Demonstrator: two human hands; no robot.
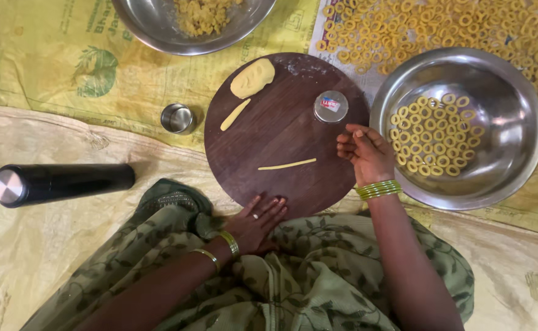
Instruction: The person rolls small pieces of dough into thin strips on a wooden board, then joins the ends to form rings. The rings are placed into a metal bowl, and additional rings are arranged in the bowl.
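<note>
A round dark wooden board (pixel 281 122) lies in front of me. On it are a thin rolled dough strand (pixel 287 164), a shorter thick dough strip (pixel 234 114), a flattened dough lump (pixel 252 77) and a small upturned steel cup (pixel 331 106). My left hand (pixel 255 222) rests flat on the board's near edge, fingers apart, holding nothing. At the board's right edge my right hand (pixel 365 153) hovers with fingers curled loosely and nothing visible in it, right of the thin strand.
A steel bowl (pixel 514 122) of dough rings stands to the right, with many more rings (pixel 441 24) spread on the sheet behind. Another bowl (pixel 158 30) holds crumbly dough at the top. A small steel cup (pixel 177 118) and a black cylinder (pixel 60 182) lie left.
</note>
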